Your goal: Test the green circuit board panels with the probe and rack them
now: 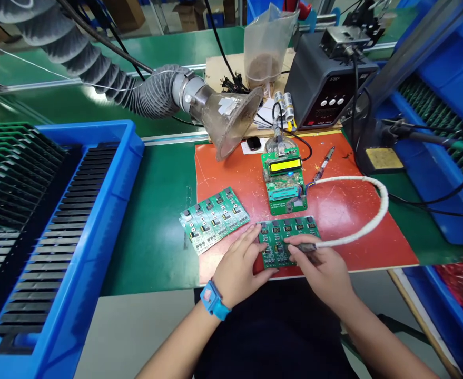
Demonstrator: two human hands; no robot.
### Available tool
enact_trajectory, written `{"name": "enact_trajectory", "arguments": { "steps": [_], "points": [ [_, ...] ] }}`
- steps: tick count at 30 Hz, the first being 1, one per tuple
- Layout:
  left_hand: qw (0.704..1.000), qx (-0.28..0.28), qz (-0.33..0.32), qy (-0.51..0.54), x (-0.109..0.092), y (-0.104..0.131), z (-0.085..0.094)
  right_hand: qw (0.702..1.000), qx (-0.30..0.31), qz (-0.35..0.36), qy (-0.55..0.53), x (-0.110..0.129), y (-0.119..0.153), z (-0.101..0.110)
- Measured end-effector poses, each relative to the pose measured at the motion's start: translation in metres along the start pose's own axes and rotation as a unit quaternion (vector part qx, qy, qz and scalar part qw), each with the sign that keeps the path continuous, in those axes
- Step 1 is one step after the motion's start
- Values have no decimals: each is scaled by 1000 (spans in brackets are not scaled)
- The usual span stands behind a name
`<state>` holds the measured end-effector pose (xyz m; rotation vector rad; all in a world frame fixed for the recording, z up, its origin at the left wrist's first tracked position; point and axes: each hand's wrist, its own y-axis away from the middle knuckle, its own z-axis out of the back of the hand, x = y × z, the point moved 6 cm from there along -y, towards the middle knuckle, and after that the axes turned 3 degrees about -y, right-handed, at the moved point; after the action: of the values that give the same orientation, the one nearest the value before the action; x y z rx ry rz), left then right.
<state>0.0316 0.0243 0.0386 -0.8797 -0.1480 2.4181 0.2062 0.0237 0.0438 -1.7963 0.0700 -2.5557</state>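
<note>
Head view: right hand (326, 271) pinches probe (308, 246) over circuit board (279, 245), flat on red mat (342, 205); left hand (242, 263), unclenched, rests on its left edge. Cable (384, 202) drag could pull the probe astray; light pressure, let the board slide.

Upper left, I note a ribbed grey hose (97, 73) ending in a cloudy funnel (231, 123), mouth near the red mat (231, 168). Behind: 1 clear plastic bag (268, 42), upright beside a dark station box (304, 73) with 3 pale buttons. Yellow sponge (383, 159) right of the mat. Lower right, I log crumpled red plastic (462, 289) inside a blue bin (444, 310). Cardboard box (190, 16) beyond the bench (156, 221).
</note>
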Motion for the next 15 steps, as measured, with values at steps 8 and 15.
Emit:
{"name": "enact_trajectory", "arguments": {
  "steps": [8,15],
  "points": [
    [1000,7,11,20,1,1,-1,999,-20,0,-42,7,5,-10],
    [1000,11,15,18,0,0,-1,1000,-10,11,-9,3,5,-22]
  ]
}}
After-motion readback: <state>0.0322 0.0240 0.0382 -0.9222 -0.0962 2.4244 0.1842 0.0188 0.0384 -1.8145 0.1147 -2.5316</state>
